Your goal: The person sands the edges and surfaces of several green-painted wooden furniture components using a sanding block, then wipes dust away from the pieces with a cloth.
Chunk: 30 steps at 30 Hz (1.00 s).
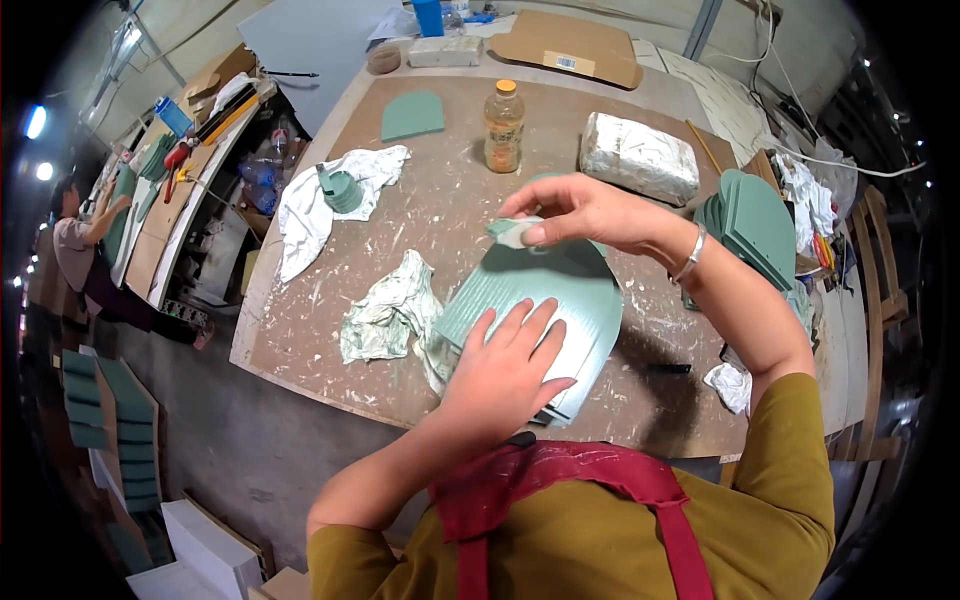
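Observation:
My left hand (508, 365) lies flat with its fingers spread on a green panel (575, 290) that has a rounded end and a grooved surface. Over the far part of that panel, my right hand (590, 210) pinches a small wad of white cloth (514, 233) stained green. The panel rests on the worktable, with a white edge showing beneath it near my left hand. Left of it lies a crumpled, green-smeared rag (390, 315). Farther off, a small tub of green paint (343, 192) stands on a white cloth (303, 225).
A bottle with an orange cap (503, 130) and a white wrapped block (640, 158) stand at the far side. Stacked green panels (745, 230) sit at right; one green panel (412, 116) lies far left. A black strip (669, 369) lies near right. Another person (85, 225) works at left.

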{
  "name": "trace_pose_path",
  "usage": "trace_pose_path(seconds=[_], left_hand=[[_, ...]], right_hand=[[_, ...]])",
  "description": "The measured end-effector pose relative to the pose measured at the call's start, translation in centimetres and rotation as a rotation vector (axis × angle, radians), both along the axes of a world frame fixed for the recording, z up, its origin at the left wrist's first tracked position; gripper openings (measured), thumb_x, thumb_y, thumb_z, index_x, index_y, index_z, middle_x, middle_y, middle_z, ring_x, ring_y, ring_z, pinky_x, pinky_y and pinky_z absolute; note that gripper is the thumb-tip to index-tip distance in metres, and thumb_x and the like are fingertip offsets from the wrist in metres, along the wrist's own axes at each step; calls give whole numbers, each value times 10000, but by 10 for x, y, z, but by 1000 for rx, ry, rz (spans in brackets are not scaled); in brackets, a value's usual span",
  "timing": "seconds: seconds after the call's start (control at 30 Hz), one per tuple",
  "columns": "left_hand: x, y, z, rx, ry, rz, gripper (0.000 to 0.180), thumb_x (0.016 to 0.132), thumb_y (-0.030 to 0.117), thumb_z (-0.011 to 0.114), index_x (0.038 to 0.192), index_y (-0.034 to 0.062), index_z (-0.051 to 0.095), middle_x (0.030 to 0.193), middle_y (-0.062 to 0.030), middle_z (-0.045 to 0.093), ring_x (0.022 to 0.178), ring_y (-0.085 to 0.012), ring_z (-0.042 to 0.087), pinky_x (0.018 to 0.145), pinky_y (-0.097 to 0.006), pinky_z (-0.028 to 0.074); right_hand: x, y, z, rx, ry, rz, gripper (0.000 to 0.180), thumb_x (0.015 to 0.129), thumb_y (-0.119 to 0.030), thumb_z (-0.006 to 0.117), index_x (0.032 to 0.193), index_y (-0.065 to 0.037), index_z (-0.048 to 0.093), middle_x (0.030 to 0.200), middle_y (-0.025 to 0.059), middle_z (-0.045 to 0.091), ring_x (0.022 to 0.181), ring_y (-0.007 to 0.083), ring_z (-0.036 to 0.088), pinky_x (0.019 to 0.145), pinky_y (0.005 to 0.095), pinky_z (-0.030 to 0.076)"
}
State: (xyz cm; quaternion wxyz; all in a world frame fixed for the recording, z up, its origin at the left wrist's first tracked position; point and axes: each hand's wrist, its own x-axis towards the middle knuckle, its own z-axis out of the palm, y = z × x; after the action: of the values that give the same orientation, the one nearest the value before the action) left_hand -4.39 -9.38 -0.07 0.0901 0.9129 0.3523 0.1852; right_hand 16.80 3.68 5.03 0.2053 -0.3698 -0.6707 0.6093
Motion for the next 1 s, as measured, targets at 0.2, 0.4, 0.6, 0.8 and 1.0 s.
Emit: trace_pose_path(seconds=[0.2,0.4,0.6,0.8,1.0], left_hand=[[2,0,3,-24,12,-4,542,869,394,701,1290,68,596,1448,-111,498,1319,-305,477,1061,-531,391],[1,1,8,-72,-12,-9,538,855,378,716,1275,61,604,1440,-111,507,1312,-303,481,1057,-525,389],[2,1,8,-85,-21,5,538,857,378,712,1270,50,605,1431,-113,515,1299,-300,489,1060,-518,377],[4,0,7,-64,-22,12,543,853,386,713,1268,52,608,1423,-111,527,1294,-297,495,1054,-513,379],[5,-2,5,-46,-18,33,549,840,387,723,1263,54,613,1422,-105,534,1293,-291,504,1050,-513,382]], right_hand=[[-48,40,20,392,-321,358,405,849,-147,740,1225,-27,650,1109,99,684,993,219,591,878,373,478],[-81,60,20,399,-422,610,382,809,-107,756,1166,-2,670,1115,131,683,1003,263,610,869,379,484],[-87,64,12,405,-466,681,355,795,-75,754,1130,12,676,1045,141,696,979,270,644,859,373,494],[-76,78,24,483,-541,668,338,792,-64,749,1114,18,685,995,139,710,919,257,662,819,366,506],[-86,68,18,475,-459,687,344,785,-73,746,1116,3,699,982,140,718,916,249,666,814,366,507]])
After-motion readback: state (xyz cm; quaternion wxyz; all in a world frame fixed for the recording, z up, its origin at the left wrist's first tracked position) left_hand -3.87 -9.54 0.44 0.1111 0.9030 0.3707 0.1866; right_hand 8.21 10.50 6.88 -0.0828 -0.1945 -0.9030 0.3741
